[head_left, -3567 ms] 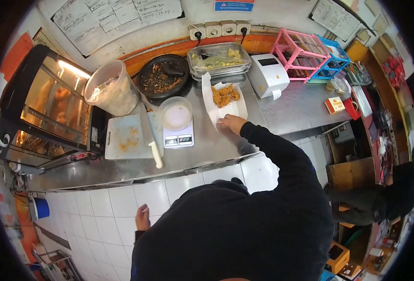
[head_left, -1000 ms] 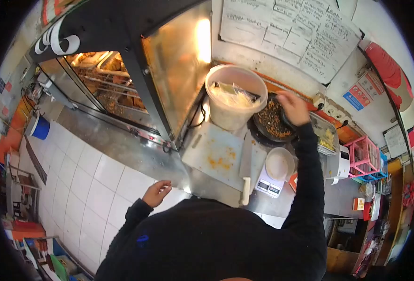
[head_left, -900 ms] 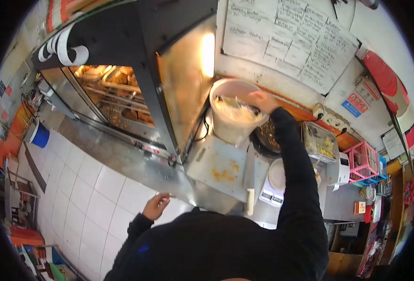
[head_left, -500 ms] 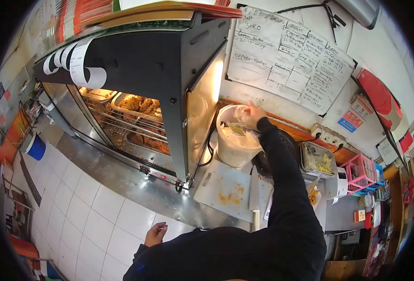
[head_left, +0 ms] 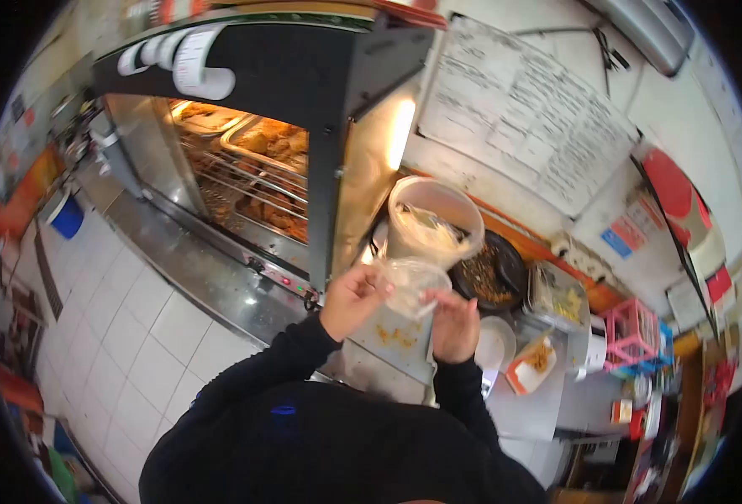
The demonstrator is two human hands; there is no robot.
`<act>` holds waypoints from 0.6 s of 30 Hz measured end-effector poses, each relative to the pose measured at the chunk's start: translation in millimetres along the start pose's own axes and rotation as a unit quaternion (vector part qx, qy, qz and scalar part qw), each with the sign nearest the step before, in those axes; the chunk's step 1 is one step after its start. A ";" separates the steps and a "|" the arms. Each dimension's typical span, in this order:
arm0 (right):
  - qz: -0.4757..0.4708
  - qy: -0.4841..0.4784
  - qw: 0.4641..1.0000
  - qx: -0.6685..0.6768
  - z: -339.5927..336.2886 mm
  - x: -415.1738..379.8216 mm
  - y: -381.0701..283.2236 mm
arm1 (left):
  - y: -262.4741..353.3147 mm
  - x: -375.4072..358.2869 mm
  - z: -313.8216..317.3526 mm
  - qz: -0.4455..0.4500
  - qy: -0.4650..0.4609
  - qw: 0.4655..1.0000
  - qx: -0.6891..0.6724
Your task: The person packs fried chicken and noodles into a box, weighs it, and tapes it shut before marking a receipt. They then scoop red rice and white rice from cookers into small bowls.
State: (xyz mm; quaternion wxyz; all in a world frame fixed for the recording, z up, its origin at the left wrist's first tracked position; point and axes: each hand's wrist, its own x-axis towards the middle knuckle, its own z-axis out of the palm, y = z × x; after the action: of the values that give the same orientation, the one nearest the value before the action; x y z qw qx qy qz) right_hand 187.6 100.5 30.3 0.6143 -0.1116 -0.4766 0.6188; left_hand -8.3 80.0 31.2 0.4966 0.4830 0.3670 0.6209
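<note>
- Both hands now up in front of the chest, w/ one thin clear plastic bag (head_left: pixel 410 286) between them. Half a sec ago the right hand was far out at the tub and the left hand hung low by the floor tiles; so the bag seems to come from the tub, and the work has passed from fetching to handling the bag.
- Left hand (head_left: pixel 350 298): fingers curled, thumb and fingertips pinching the left edge of the bag.
- Right hand (head_left: pixel 455 323): fingers bent, holding the bag's lower right edge from under; the exact grip is partly hidden.
- The bag looks empty and slightly puffed, approx. over the cutting board (head_left: pixel 392 336), not touching it. In my judgement it is being opened, not filled yet.
- Cutting board lies on the steel worktop (head_left: pixel 245 294), w/ orange crumbs on it.
- Right of the hands: a white bowl (head_left: pixel 497 340) and a paper tray w/ fried pieces (head_left: pixel 532 365), near each other.
- Just behind the bag: the big translucent tub (head_left: pixel 434 223), upright, more plastic inside.
- Beside the tub, to the right: a dark stone mortar w/ chilli paste (head_left: pixel 489 273), then a clear lidded box (head_left: pixel 556 294).
- Far left: the lit warming cabinet (head_left: pixel 253 160) w/ fried chicken on its racks; whiteboard (head_left: pixel 531 113) on the wall behind.
</note>
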 end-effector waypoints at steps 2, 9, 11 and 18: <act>-0.012 0.054 0.993 -0.105 5.9 -16.6 7.6 | -14.1 -6.4 -4.2 -0.031 0.028 0.993 0.111; 0.022 -0.122 0.898 -0.423 22.2 -57.9 11.9 | -19.4 -43.7 -41.3 0.132 -0.015 0.865 0.483; -0.051 -0.197 0.842 -0.500 48.9 -58.5 28.0 | -14.0 -56.1 -32.4 0.089 -0.059 0.863 0.494; 0.112 -0.247 0.746 -0.608 50.9 -68.8 123.0 | -6.8 -62.5 -71.5 0.047 -0.187 0.765 0.615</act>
State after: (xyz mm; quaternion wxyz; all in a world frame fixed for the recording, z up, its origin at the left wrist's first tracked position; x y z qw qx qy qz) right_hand 85.5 43.5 -63.4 0.2033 -0.3570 -0.8714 0.2682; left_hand -72.9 22.6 -8.8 0.1222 0.8079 0.5471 0.1820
